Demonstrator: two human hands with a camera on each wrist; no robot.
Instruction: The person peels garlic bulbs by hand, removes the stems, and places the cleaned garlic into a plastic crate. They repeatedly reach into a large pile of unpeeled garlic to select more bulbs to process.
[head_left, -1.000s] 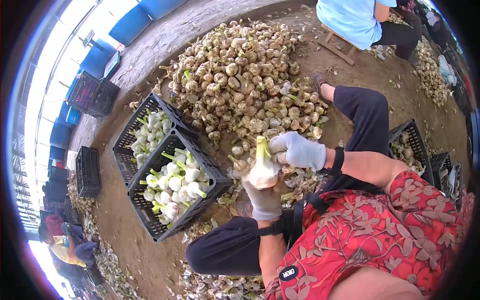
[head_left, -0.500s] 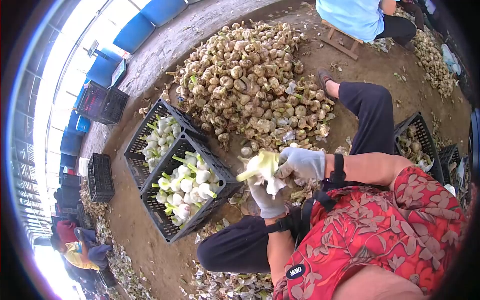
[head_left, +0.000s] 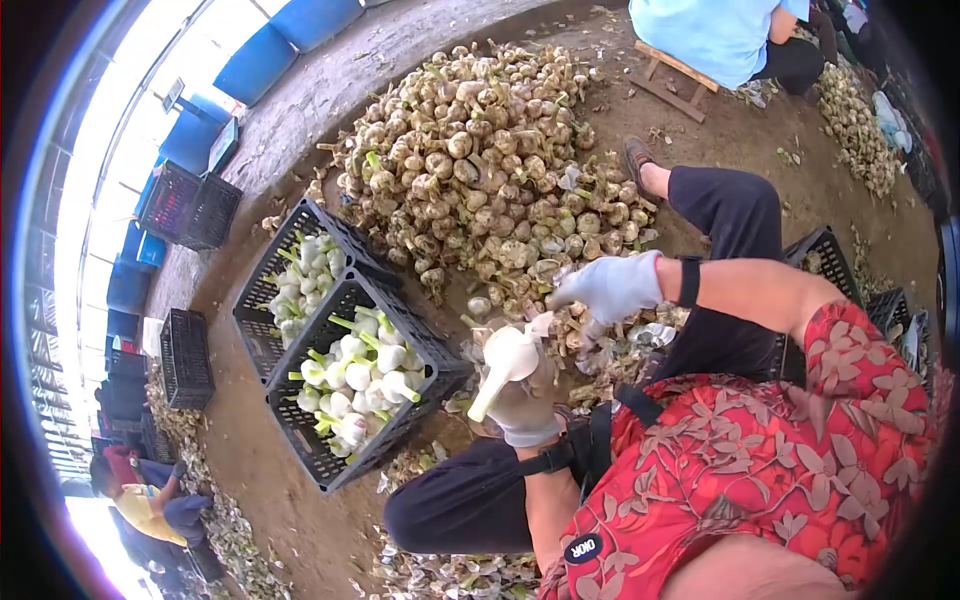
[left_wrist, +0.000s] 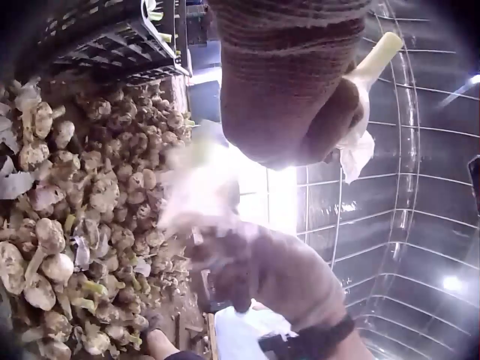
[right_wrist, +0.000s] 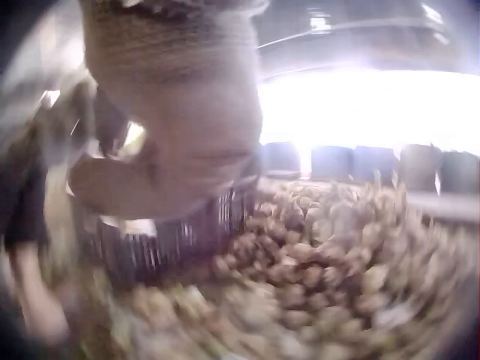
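My gloved left hand [head_left: 528, 405] grips a white garlic bulb [head_left: 511, 354], its trimmed stem pointing down and left in the head view. In the left wrist view, that stem [left_wrist: 379, 56] and a loose flap of skin [left_wrist: 356, 156] stick out past the glove. My gloved right hand [head_left: 612, 288] is raised just beyond the bulb, its fingers curled. Pale, blurred garlic skin [left_wrist: 199, 184] shows at its fingertips in the left wrist view. Motion blurs the right wrist view, where the right hand [right_wrist: 169, 142] fills the upper left.
Unpeeled garlic [head_left: 470, 150] is heaped ahead. Black crates [head_left: 330, 470] with cleaned white bulbs [head_left: 350, 375] stand to the left. Peeled skins [head_left: 440, 575] litter the ground. Another person in a light blue shirt [head_left: 690, 40] sits beyond the heap at the right; someone in yellow [head_left: 145, 510] sits far left.
The bulb has been turned in the left hand, stem now pointing downward. The right hand has come off the bulb and moved slightly up and away.
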